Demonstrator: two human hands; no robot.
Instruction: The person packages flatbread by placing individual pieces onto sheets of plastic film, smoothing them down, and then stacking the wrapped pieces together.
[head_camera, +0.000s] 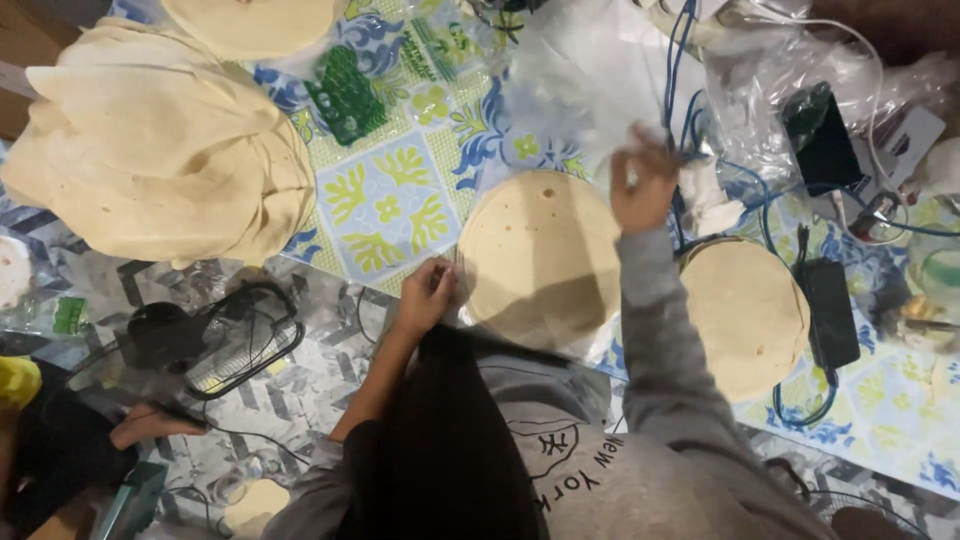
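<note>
A patterned cloth (385, 205) in blue, green and white covers the work surface. A flatbread stack (540, 255) lies at centre inside a clear bag (580, 90). The left hand (428, 292) pinches the bag edge at the stack's near-left side. The right hand (643, 185) is closed on the film at the far right, lifting it. Risk, as a judgement: uneven pull could tear the film or fold the top flatbread. Blue cables (690, 120) beside the right hand could snag.
</note>
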